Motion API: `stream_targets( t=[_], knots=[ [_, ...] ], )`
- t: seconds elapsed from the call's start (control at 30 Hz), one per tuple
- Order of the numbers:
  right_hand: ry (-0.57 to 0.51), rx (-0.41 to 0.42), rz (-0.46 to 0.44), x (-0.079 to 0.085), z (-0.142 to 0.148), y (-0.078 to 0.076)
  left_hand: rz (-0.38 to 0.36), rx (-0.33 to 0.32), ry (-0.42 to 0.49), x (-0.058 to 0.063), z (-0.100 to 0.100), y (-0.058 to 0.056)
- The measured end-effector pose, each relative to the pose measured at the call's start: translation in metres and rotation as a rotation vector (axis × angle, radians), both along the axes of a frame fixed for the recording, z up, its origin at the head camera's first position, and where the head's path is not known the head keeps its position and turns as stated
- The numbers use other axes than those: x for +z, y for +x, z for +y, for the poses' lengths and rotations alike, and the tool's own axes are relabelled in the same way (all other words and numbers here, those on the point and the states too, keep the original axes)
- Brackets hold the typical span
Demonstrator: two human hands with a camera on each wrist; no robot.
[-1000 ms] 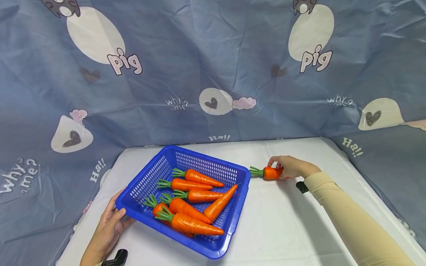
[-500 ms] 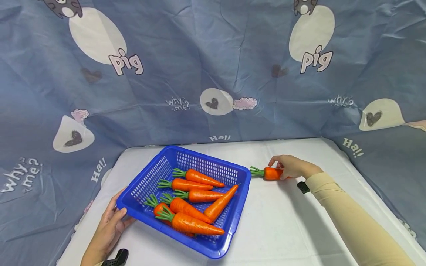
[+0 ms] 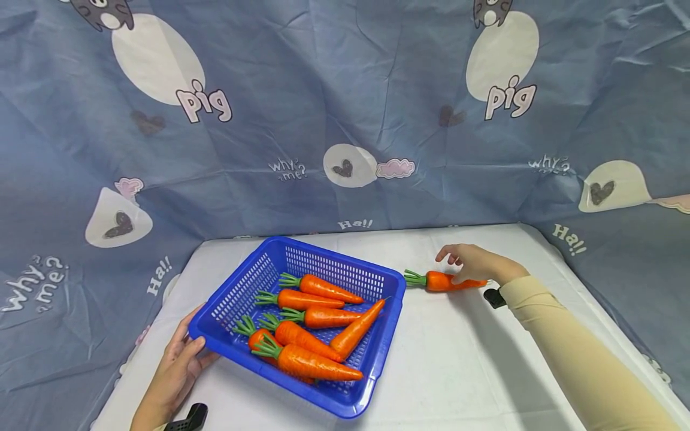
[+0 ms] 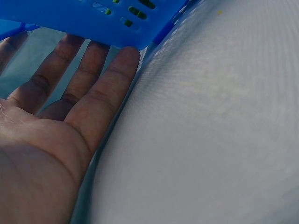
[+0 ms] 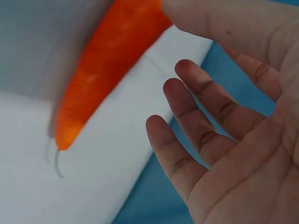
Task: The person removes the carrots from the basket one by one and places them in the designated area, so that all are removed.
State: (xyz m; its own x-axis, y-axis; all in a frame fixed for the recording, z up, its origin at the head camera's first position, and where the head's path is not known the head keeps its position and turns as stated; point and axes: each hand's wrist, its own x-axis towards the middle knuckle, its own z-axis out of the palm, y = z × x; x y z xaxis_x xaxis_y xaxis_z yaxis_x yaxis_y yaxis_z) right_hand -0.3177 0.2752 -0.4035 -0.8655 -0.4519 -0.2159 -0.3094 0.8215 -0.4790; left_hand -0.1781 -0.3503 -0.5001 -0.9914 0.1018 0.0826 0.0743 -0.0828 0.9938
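In the head view an orange carrot (image 3: 442, 281) with a short green top lies on the white table, right of the blue basket. My right hand (image 3: 469, 263) is over its tapered half with the fingers spread and lifted off. The thumb tip overlaps the carrot (image 5: 103, 65) in the right wrist view, where the palm holds nothing. My left hand (image 3: 175, 365) is at the near left corner of the blue plastic basket (image 3: 396, 311). Its fairly straight fingers (image 4: 88, 70) meet the basket's outer side, thumb at the rim. Several carrots (image 3: 318, 362) lie inside the basket.
A white cloth (image 3: 442, 371) covers the table. Blue-grey printed fabric (image 3: 345, 114) hangs behind it and along the sides. The basket stands at an angle, and the loose carrot's green top comes close to its right corner.
My right hand's fingers have loosened and risen off the carrot, and the hand has shifted slightly up and right, uncovering its tip. The left hand and basket stay in place.
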Motion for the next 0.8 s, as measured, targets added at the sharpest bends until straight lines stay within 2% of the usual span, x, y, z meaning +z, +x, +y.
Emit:
stream_targets(
  t=[0.4,0.8],
  knots=[
    [-0.07,0.032,0.076,0.02,-0.032,0.007,0.004,-0.007,-0.008,0.001,0.0,0.001],
    [-0.09,0.11,0.143,0.04,-0.069,0.016,0.004,-0.012,-0.009,0.001,0.0,0.001]
  ],
)
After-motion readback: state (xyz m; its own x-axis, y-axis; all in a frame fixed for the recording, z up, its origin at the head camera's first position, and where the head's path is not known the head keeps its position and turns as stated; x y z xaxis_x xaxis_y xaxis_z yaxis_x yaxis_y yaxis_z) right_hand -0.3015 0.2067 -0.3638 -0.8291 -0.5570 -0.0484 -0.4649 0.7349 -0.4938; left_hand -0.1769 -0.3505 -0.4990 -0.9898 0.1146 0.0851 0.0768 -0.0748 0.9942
